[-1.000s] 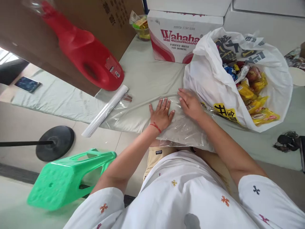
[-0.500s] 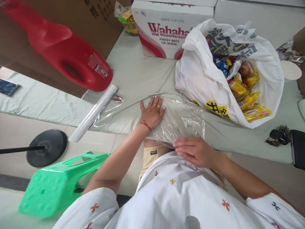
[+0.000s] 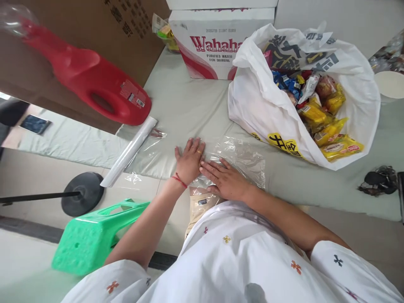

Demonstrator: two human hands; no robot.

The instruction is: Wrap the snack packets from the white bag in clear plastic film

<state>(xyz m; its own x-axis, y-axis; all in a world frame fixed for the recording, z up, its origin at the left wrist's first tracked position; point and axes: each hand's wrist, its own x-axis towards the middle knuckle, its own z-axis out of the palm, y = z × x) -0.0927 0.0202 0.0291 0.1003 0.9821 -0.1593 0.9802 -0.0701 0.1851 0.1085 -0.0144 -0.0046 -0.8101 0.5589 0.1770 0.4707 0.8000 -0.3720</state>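
Clear plastic film (image 3: 249, 162) lies crinkled over the front edge of the cloth-covered table (image 3: 189, 101). My left hand (image 3: 190, 159) rests flat on the film with its fingers spread, a red string round the wrist. Beside it, my right hand (image 3: 225, 179) lies palm down on the film, fingers outstretched, its fingertips close to my left hand. Neither hand holds anything. To the left, a white roll (image 3: 129, 152) lies slanted across the table edge, with clear film running from it toward my left hand.
A white bag (image 3: 252, 97) of wrapped snacks stands at the right, near a Wahaha box (image 3: 205, 46). A red bottle (image 3: 104, 84) is at the upper left. Below are a green stool (image 3: 85, 240) and a round black base (image 3: 82, 194). Dark keys (image 3: 378, 180) lie far right.
My right hand has moved left and forward from the film's near edge to beside my left hand, its fingers now spread. My left hand has shifted slightly left and nearer to me.
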